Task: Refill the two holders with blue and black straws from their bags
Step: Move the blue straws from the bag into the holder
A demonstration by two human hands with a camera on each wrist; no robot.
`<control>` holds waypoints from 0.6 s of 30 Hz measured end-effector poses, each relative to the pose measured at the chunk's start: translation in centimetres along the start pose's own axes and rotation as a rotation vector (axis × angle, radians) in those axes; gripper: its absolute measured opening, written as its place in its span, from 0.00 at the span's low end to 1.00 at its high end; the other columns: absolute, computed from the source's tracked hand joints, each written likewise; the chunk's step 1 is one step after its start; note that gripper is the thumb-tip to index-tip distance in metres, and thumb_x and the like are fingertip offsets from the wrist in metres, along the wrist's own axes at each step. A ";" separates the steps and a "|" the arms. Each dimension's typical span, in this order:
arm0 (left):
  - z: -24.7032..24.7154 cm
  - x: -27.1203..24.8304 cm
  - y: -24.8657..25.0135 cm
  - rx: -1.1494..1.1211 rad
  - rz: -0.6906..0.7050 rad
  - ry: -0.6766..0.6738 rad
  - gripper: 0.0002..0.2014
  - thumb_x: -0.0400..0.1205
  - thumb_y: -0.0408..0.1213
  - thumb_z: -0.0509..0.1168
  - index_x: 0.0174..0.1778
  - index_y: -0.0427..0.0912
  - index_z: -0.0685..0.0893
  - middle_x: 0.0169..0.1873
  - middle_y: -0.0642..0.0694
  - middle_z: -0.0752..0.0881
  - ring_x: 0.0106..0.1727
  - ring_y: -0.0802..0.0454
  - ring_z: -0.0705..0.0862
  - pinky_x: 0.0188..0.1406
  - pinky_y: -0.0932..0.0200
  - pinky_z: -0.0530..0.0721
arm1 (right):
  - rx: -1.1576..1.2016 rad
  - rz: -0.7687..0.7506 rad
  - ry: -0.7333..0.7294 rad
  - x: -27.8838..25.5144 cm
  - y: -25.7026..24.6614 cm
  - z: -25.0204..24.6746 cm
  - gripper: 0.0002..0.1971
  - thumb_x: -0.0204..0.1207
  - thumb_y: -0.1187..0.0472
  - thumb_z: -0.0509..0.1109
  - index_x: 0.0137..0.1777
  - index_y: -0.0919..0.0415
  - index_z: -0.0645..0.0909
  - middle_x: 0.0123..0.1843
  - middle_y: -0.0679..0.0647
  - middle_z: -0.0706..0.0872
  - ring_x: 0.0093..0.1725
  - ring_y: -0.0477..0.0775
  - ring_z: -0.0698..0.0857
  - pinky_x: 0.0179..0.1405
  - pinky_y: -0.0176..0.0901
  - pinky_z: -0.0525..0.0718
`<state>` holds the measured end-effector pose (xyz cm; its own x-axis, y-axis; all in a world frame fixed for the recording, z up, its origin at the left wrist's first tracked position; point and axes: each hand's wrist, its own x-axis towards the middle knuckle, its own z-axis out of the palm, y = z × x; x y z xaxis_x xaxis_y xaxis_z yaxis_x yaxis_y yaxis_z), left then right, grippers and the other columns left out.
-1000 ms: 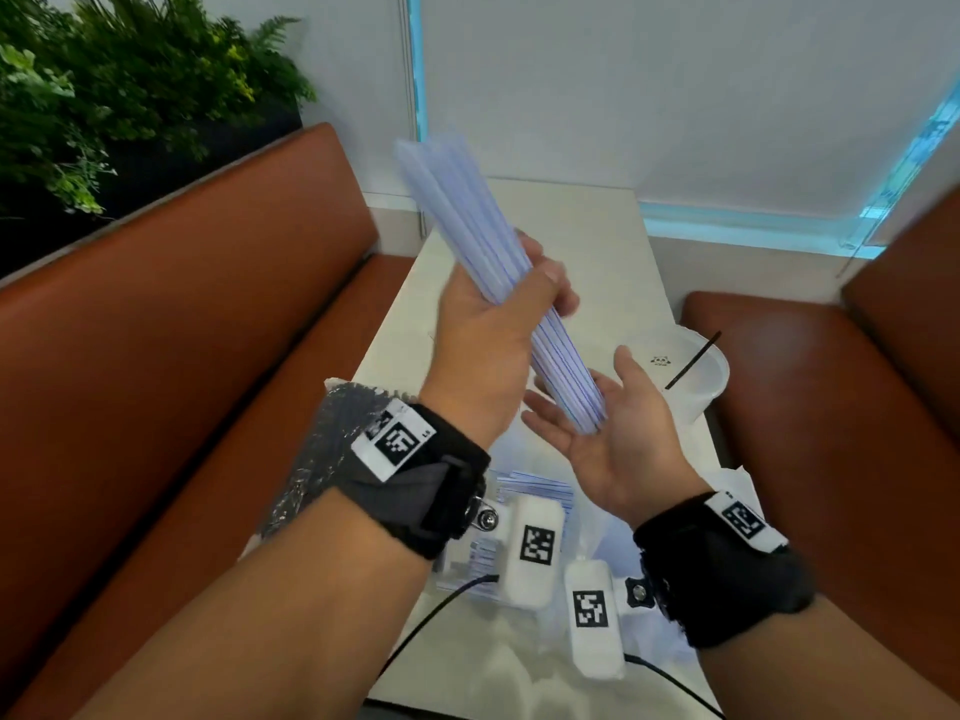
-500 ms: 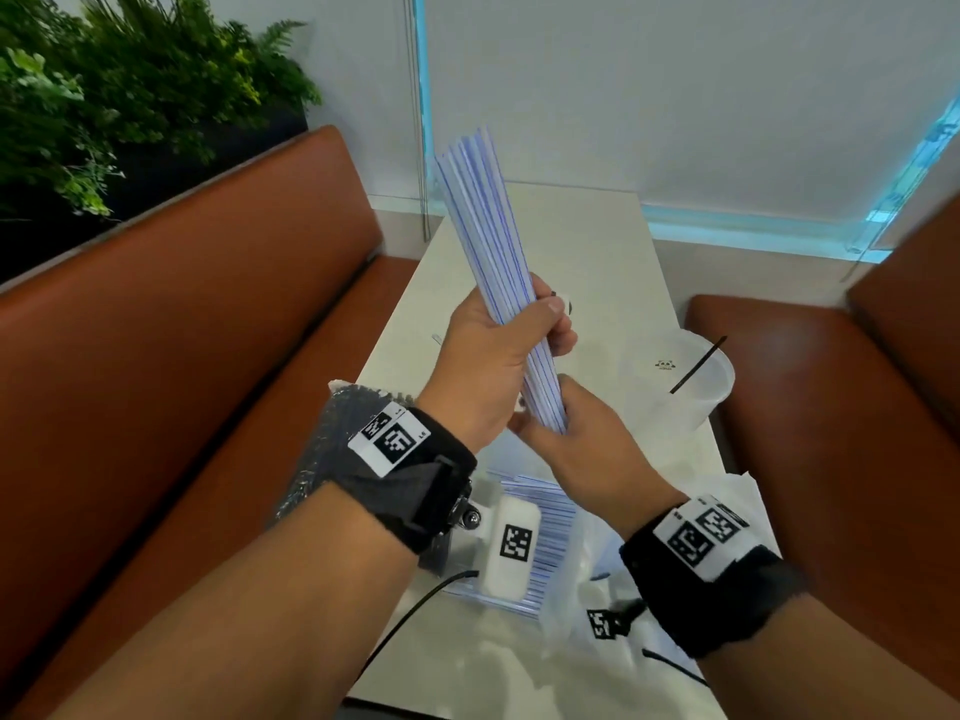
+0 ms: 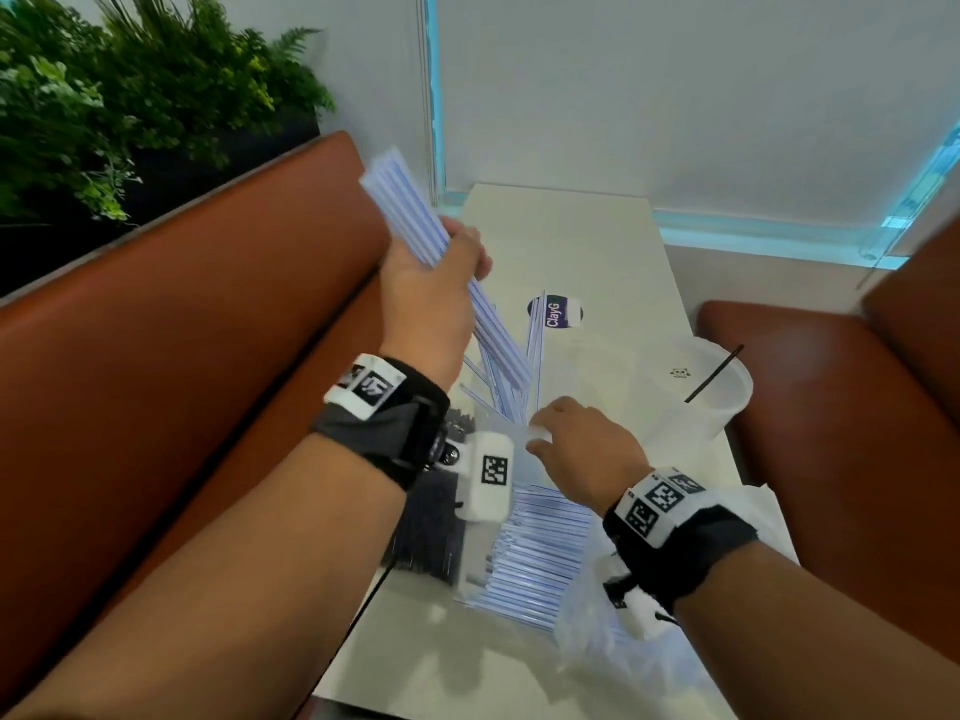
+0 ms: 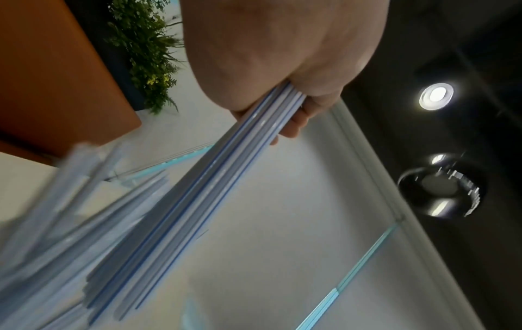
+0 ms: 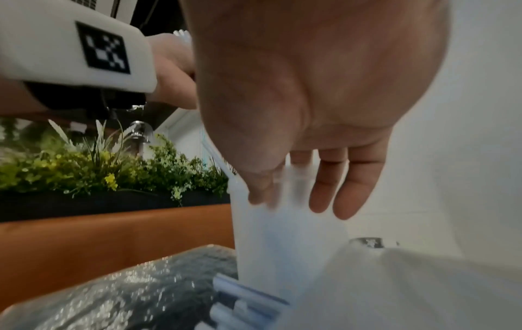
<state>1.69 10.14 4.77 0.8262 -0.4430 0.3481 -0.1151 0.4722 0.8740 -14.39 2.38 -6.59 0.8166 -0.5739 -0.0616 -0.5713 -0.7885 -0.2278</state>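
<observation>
My left hand (image 3: pixel 431 272) grips a bundle of blue-striped wrapped straws (image 3: pixel 467 304) around its middle, tilted with the top end up and to the left. Its lower end hangs just above a clear holder (image 3: pixel 537 433) that has several blue straws (image 3: pixel 532 356) leaning in it. My right hand (image 3: pixel 576 444) pinches that holder's near rim between thumb and forefinger; the wrist view shows the other fingers (image 5: pixel 339 189) straight over the translucent wall (image 5: pixel 282 241). The left wrist view shows the gripped bundle (image 4: pixel 197 189). A second holder (image 3: pixel 727 407) at right holds one black straw (image 3: pixel 714 374).
An open bag of blue straws (image 3: pixel 535 553) lies on the white table (image 3: pixel 597 241) under my wrists, with a dark bag of black straws (image 3: pixel 431 532) to its left. A crumpled white plastic bag (image 3: pixel 675 641) lies near right. Brown bench seats (image 3: pixel 182 330) flank the narrow table.
My right hand left the bundle's lower end and dropped to the clear holder's rim. My left hand swung the bundle up and left, its lower end now aimed at the holder.
</observation>
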 end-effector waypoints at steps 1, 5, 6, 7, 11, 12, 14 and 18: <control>0.0 -0.5 -1.2 0.086 -0.028 -0.014 0.03 0.79 0.32 0.68 0.45 0.41 0.80 0.32 0.44 0.85 0.33 0.52 0.85 0.36 0.63 0.81 | -0.028 -0.026 -0.008 0.2 -0.1 0.3 0.13 0.89 0.49 0.58 0.67 0.52 0.77 0.65 0.50 0.77 0.60 0.60 0.81 0.48 0.50 0.79; -0.8 -1.5 -5.0 0.356 -0.158 -0.098 0.05 0.78 0.38 0.72 0.41 0.44 0.84 0.33 0.47 0.89 0.35 0.49 0.88 0.39 0.55 0.87 | -0.134 -0.084 0.043 0.7 -0.2 1.2 0.11 0.91 0.53 0.55 0.61 0.57 0.75 0.56 0.54 0.77 0.46 0.57 0.73 0.41 0.47 0.68; -1.0 -1.4 -5.5 0.410 -0.169 -0.119 0.06 0.78 0.40 0.73 0.40 0.43 0.84 0.32 0.48 0.87 0.33 0.51 0.85 0.36 0.56 0.85 | -0.141 -0.085 0.047 0.8 -0.1 1.4 0.11 0.91 0.53 0.55 0.61 0.57 0.74 0.56 0.54 0.77 0.45 0.56 0.70 0.40 0.47 0.67; -1.2 -1.1 -5.8 0.475 -0.170 -0.155 0.08 0.78 0.42 0.74 0.40 0.42 0.83 0.31 0.48 0.86 0.31 0.53 0.84 0.34 0.56 0.83 | -0.137 -0.082 0.049 0.9 0.0 1.5 0.11 0.91 0.52 0.55 0.60 0.57 0.74 0.56 0.54 0.77 0.44 0.56 0.68 0.40 0.48 0.67; -0.8 -0.7 -5.8 0.963 -0.154 -0.392 0.14 0.76 0.53 0.73 0.37 0.48 0.80 0.37 0.48 0.86 0.41 0.46 0.87 0.49 0.47 0.85 | -0.111 -0.061 0.057 0.9 -0.1 1.5 0.10 0.91 0.51 0.55 0.59 0.57 0.73 0.55 0.53 0.76 0.46 0.55 0.67 0.40 0.48 0.69; -0.8 -0.7 -5.6 1.134 -0.142 -0.442 0.16 0.75 0.57 0.72 0.36 0.50 0.77 0.40 0.49 0.86 0.46 0.45 0.86 0.55 0.44 0.83 | -0.118 -0.058 0.058 0.9 -0.1 1.5 0.10 0.91 0.51 0.55 0.59 0.57 0.73 0.56 0.53 0.76 0.46 0.55 0.67 0.40 0.48 0.69; -0.9 -0.7 -5.4 1.376 -0.130 -0.496 0.21 0.73 0.65 0.71 0.39 0.51 0.78 0.48 0.47 0.84 0.55 0.43 0.83 0.63 0.41 0.77 | -0.122 -0.051 0.058 0.8 -0.2 1.4 0.11 0.91 0.51 0.55 0.60 0.57 0.73 0.56 0.52 0.76 0.46 0.55 0.67 0.39 0.48 0.69; -1.6 -0.3 -5.3 1.350 -0.123 -0.442 0.42 0.69 0.72 0.71 0.74 0.52 0.75 0.69 0.47 0.76 0.72 0.43 0.73 0.70 0.40 0.72 | -0.114 -0.067 0.054 0.9 -0.2 1.3 0.11 0.90 0.52 0.55 0.61 0.57 0.73 0.57 0.53 0.77 0.47 0.55 0.70 0.40 0.49 0.70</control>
<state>2.94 9.04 -0.51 0.6611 -0.7432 0.1032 -0.6923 -0.5511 0.4658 -13.48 2.30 -7.87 0.8492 -0.5281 0.0035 -0.5241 -0.8436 -0.1172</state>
